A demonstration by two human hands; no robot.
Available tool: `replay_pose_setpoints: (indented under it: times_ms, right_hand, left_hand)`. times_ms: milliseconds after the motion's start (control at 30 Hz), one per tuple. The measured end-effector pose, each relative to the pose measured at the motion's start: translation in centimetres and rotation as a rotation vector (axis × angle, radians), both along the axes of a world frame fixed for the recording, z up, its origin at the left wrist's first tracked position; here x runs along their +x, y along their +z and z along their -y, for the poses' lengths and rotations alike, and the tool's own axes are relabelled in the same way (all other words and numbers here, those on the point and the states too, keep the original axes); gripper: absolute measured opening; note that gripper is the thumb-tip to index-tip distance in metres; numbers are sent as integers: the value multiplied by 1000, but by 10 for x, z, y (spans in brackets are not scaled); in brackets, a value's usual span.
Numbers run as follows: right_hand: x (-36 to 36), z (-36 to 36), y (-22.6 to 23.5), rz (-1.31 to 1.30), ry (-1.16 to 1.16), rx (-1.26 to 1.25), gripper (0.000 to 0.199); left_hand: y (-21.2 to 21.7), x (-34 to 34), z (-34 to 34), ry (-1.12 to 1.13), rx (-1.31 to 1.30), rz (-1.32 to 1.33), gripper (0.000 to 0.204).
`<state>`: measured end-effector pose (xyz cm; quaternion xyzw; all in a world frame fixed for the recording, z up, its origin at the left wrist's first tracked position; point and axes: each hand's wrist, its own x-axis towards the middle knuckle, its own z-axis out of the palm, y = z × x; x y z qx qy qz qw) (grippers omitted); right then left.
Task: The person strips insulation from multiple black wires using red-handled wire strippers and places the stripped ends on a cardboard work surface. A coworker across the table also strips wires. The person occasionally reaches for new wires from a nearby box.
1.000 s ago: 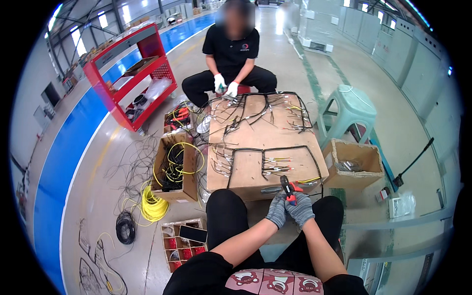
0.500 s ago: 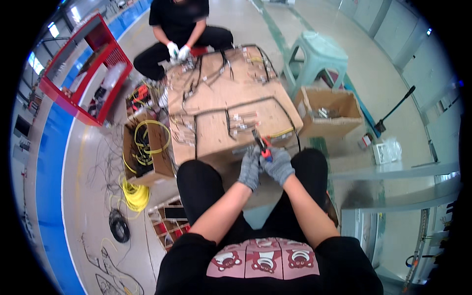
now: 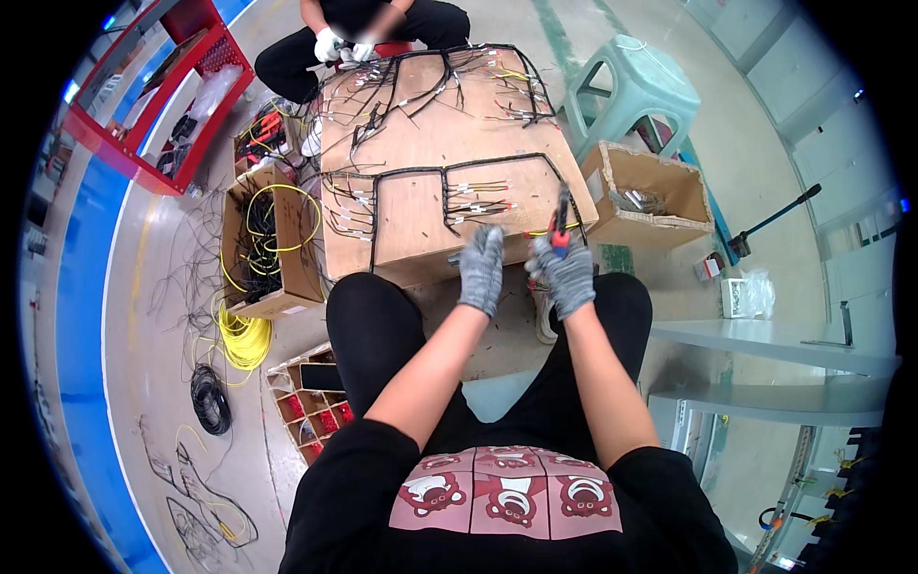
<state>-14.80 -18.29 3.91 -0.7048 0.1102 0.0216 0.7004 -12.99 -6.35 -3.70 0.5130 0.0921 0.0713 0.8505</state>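
My right hand (image 3: 565, 275), in a grey knit glove, is closed round a pair of pliers (image 3: 559, 239) with red and blue handles and a dark head pointing away from me. Just left of it, apart from the pliers, is my gloved left hand (image 3: 482, 270). Its fingers are drawn together, and what they hold, if anything, is too small to make out. Both hands are at the near edge of a wooden board (image 3: 411, 251). On the board lies a black-wrapped wire harness (image 3: 411, 172), its loose wire ends bearing white tags and some red tips.
A second harness (image 3: 394, 91) lies at the board's far side, where a co-worker's white-gloved hands (image 3: 342, 48) are. Cardboard boxes flank the board: one with wires (image 3: 295, 277) left, one with metal parts (image 3: 669, 225) right. A green stool (image 3: 636, 86) and yellow wire coil (image 3: 244, 340) stand nearby.
My hands have moved apart; the right one has carried the pliers to the right, away from the left hand. The whole view has shifted, with the board higher in the picture.
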Motion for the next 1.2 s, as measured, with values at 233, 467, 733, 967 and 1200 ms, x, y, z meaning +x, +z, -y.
replay_pose_setpoints:
  times_ms: [233,467,733,967,1200]
  right_hand:
    - [56,19,-16,35,-38,-43,12]
    - [65,-3,-66,-57,-8,-4,12]
    - [72,-8,-54,-49,-54,62,10]
    - [74,-10,-54,-72,-64,93,11]
    - [71,-9,-59,-48,-49,100,9]
  left_hand:
    - [5,34,-29,-267,1396,-38,26]
    - [-8,49,-34,-305,1418,89,26]
    - [1,50,-34,-250,1381,123,26]
    - [0,48,-34,-262,1368,86,28]
    - [6,46,-34,-256,1372,80,27]
